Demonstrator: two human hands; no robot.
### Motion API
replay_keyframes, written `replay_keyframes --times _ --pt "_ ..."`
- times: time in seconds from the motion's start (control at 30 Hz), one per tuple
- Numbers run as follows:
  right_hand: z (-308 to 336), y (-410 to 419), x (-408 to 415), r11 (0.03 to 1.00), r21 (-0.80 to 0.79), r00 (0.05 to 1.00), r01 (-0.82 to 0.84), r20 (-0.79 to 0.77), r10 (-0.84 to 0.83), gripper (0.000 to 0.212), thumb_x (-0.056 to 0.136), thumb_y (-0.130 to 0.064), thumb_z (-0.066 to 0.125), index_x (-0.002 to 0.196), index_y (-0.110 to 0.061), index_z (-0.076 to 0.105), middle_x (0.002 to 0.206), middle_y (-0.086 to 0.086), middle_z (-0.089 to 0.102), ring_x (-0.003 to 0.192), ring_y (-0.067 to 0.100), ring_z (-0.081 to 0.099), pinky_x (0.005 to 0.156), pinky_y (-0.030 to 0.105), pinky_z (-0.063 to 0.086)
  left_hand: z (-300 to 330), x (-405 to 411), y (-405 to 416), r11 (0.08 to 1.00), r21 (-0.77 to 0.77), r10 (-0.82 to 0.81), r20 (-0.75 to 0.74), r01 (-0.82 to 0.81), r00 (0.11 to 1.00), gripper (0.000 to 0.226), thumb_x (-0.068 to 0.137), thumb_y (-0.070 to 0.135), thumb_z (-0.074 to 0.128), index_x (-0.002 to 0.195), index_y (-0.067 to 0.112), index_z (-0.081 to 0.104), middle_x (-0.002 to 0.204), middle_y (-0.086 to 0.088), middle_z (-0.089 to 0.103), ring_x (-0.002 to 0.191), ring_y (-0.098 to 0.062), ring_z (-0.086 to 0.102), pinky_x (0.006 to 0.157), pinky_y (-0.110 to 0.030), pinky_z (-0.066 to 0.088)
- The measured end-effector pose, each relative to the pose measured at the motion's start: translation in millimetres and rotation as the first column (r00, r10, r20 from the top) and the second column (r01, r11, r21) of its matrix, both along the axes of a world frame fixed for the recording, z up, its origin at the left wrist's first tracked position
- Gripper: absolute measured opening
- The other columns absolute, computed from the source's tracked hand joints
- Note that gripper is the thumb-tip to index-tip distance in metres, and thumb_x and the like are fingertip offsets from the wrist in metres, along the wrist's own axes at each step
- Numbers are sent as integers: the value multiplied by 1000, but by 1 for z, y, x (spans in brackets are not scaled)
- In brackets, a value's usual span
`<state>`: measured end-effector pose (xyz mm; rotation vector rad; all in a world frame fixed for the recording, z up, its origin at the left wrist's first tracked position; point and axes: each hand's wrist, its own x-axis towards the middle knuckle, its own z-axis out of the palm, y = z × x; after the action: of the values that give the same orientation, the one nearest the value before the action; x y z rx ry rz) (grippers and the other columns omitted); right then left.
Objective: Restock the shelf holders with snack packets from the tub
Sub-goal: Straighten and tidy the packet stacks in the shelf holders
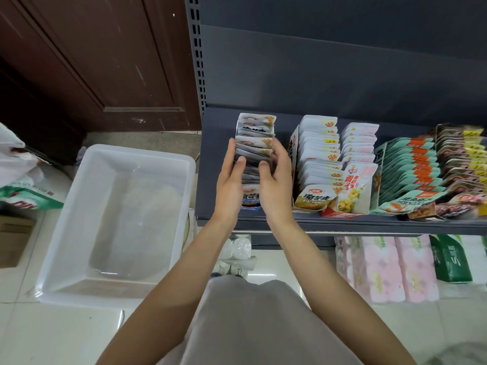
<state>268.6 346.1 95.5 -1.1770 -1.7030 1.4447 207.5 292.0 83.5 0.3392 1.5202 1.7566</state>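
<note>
A row of white and grey snack packets [255,133] stands upright in the leftmost holder on the dark grey shelf [216,143]. My left hand [229,180] presses against the row's left side and my right hand [276,180] against its right side, thumbs resting on the packet tops. Both hands squeeze the stack between them. The translucent white tub [79,219] sits on the floor to the left of the shelf, and no packets show inside it. The holder's front end is partly hidden behind my hands.
To the right on the shelf stand more holders with white packets [319,154], pink-topped packets [358,143], teal and orange packets [411,169] and dark packets [461,159]. Tissue packs [390,267] lie under the shelf. A brown wooden door [92,61] and bags [18,164] are at left.
</note>
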Motion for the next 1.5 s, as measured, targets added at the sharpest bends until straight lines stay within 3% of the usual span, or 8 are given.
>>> replay_keyframes --times 0.2,0.4,0.7,0.8,0.97,1.07,1.23,1.5 --pt "32 48 -5 842 342 851 -418 472 230 62 81 -6 63 138 -19 41 138 3 45 129 17 40 106 29 33 2 -6 -6 999 -3 -54 5 54 999 48 102 14 37 147 25 28 153 7 32 136 -4 34 112 -25 32" --pt "53 93 -20 575 272 559 -772 721 410 33 89 -24 63 122 -19 60 122 0 64 113 16 59 97 36 47 2 -6 -3 998 -34 -49 54 51 997 48 102 16 37 146 32 28 152 3 35 137 -14 35 114 -43 30" --pt "56 117 -19 342 141 304 -929 818 488 56 87 -43 64 137 -20 50 140 1 52 104 7 56 94 28 41 2 -9 0 995 -67 -70 51 74 996 48 101 21 39 146 36 29 151 10 36 137 -9 35 115 -42 28" --pt "56 116 -22 275 163 281 -947 835 474 58 89 -41 62 141 -20 45 143 1 48 88 -3 45 89 23 38 3 -9 0 995 -62 -72 45 74 996 49 101 19 38 147 32 27 151 11 34 137 -7 33 116 -41 27" --pt "59 118 -22 236 123 223 -964 857 465 69 89 -44 59 148 -20 32 149 3 41 131 20 44 105 37 40 2 -9 -1 995 -64 -80 24 81 997 50 102 18 38 148 32 25 151 14 32 135 -3 35 108 -22 36" --pt "55 114 -26 99 251 269 -963 925 268 52 91 -25 51 141 -19 42 136 6 55 106 28 61 78 35 49 2 -8 -1 993 -74 -89 12 90 996 49 102 20 38 147 34 25 149 16 32 132 -1 37 98 -14 40" --pt "41 106 -30 -123 315 324 -941 944 -57 45 91 -16 50 135 -16 39 119 2 66 90 25 68 54 30 36 2 -8 1 991 -111 -83 -37 78 996 49 101 22 38 147 35 25 154 15 26 140 -5 28 116 -37 26" --pt "33 110 -42 36 345 347 -938 934 86 45 94 -41 54 130 -16 44 108 10 68 95 33 65 68 38 45 11 -12 0 924 -379 -220 -414 53 883 51 100 33 38 149 28 24 130 17 53 118 -1 51 114 -39 28"
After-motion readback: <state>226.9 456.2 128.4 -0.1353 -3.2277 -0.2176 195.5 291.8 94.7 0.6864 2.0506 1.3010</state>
